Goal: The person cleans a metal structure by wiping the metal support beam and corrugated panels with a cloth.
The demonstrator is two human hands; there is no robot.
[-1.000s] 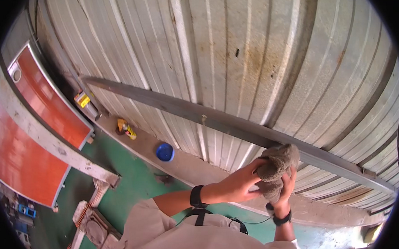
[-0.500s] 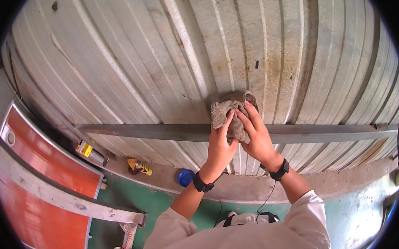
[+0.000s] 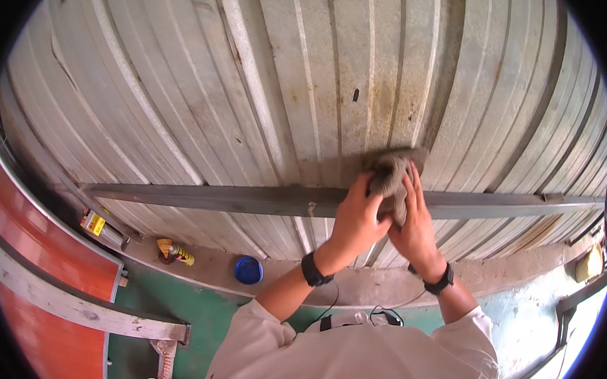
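A grey-brown rag (image 3: pixel 391 175) is pressed against the corrugated metal wall (image 3: pixel 268 85) just above the horizontal steel rail (image 3: pixel 234 198), whose long axis runs left to right across the wall. The rag is bunched rather than spread, and is gripped by both hands together: the left hand (image 3: pixel 358 220) is closed on its lower left side, the right hand (image 3: pixel 415 223) is laid over its right side with fingers extended upward. Both hands are equally close; the rag lies directly ahead of and above them. Rust streaks are seen on the wall above the rag. Below, along the concrete ledge (image 3: pixel 353 285), a blue lid (image 3: pixel 248 270) and a yellow spray can (image 3: pixel 176 253) are set well apart from the hands.
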